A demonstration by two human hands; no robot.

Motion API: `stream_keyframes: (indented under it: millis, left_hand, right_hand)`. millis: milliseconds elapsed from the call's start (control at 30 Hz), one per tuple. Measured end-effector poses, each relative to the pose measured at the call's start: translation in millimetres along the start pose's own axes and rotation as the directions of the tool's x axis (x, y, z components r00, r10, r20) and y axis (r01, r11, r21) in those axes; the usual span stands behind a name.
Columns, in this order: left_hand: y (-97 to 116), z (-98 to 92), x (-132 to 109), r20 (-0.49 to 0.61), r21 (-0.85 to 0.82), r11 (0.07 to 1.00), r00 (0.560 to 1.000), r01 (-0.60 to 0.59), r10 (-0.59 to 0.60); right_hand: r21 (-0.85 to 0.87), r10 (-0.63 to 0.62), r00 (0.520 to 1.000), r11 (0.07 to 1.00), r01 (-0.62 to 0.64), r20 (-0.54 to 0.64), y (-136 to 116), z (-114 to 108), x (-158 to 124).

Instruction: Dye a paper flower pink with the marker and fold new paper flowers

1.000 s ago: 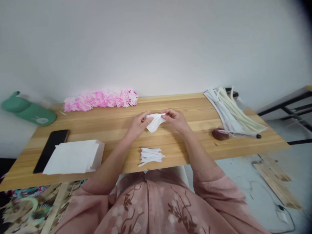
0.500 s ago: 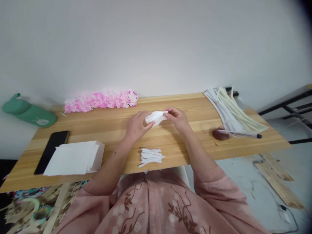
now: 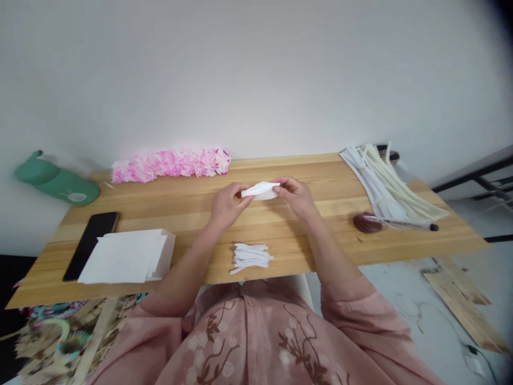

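Observation:
Above the middle of the wooden table, a folded white paper [image 3: 261, 191] is held level between my two hands. My left hand [image 3: 229, 204] pinches its left end, thumb in front and fingers behind. The right end is pinched by my right hand [image 3: 295, 198], between thumb and fingers. Nearer the front edge lies a small bundle of white strips [image 3: 251, 256]. A stack of white paper sheets [image 3: 122, 256] sits at the left, partly over a black phone [image 3: 91, 240].
A row of pink and white paper flowers [image 3: 172, 164] lies along the wall. On the left is a green bottle [image 3: 60, 182]. White and cream strips [image 3: 390, 184], a dark red round object [image 3: 366, 222] and a pen [image 3: 417, 225] lie on the right side of the table [image 3: 336, 184].
My left hand has closed onto the paper's left end. The paper, fanned out and tilted before, is now narrower and more level. The whole view has shifted slightly.

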State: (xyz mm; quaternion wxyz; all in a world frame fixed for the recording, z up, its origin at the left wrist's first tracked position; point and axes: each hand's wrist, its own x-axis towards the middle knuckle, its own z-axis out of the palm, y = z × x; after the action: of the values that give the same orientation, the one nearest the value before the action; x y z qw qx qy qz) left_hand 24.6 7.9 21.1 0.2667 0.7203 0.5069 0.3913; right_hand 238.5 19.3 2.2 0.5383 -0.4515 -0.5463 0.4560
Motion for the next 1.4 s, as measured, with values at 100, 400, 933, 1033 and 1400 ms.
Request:
stream_keyframes:
  millis: [100, 400, 933, 1033, 1400]
  left_hand:
    - [0, 0.8, 0, -0.005, -0.057, 0.998, 0.999, 0.042, -0.042]
    - [-6, -1.0, 0, -0.026, 0.045, 0.998, 0.998, 0.052, -0.051]
    - [-5, 4.8, 0, 0.188, 0.097, 0.981, 0.971, -0.169, 0.149]
    - [-3, 4.0, 0, 0.193, 0.13, 0.981, 0.975, -0.141, 0.114]
    - [1, 9.0, -5, 0.078, -0.152, 0.985, 0.995, 0.076, -0.065]
  right_hand:
    - [-0.01, -0.001, 1.0, 1.0, 0.001, -0.008, 0, 1, 0]
    - [-0.124, -0.056, 0.998, 0.991, 0.052, -0.031, 3, 0, 1]
    - [-0.218, -0.073, 0.992, 0.971, 0.094, 0.102, -2, 8, -6]
    - [-0.215, -0.076, 0.991, 0.972, 0.099, 0.112, -3, 8, -6]
    - [0.028, -0.043, 0.996, 0.999, 0.041, 0.084, 3, 14, -3]
